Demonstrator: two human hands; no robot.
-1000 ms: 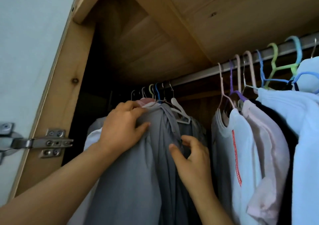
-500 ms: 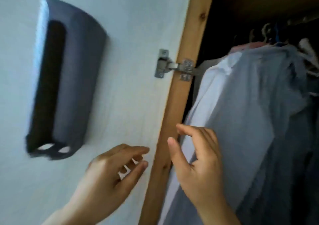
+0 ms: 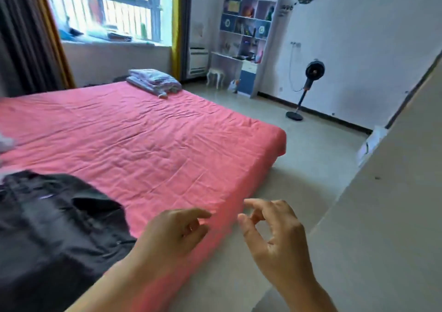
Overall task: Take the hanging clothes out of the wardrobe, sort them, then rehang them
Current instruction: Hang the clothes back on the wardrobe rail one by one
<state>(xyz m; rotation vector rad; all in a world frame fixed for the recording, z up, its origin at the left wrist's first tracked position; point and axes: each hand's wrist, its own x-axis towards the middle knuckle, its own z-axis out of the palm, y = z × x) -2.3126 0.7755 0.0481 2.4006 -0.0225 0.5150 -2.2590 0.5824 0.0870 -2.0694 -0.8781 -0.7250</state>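
Observation:
A black garment (image 3: 52, 228) lies spread on the near left part of a bed with a pink sheet (image 3: 148, 139). My left hand (image 3: 172, 237) hovers over the bed's near edge, fingers loosely curled, holding nothing. My right hand (image 3: 275, 237) hangs beside it over the floor, fingers relaxed and empty. A folded pile of light cloth (image 3: 153, 79) sits at the bed's far corner. A bit of pale fabric (image 3: 6, 142) shows at the left edge. The wardrobe's hanging clothes are out of view.
The pale wardrobe door (image 3: 387, 216) fills the right side. A standing fan (image 3: 308, 84) and a shelf unit with desk (image 3: 246, 41) stand by the far wall. Grey tiled floor (image 3: 311, 149) runs between bed and wall. A window (image 3: 105, 8) is behind the bed.
The view has swung from the wardrobe's hanging grey shirts to the bed and room. Both hands let go of the grey shirt and now hang empty over the bed's edge.

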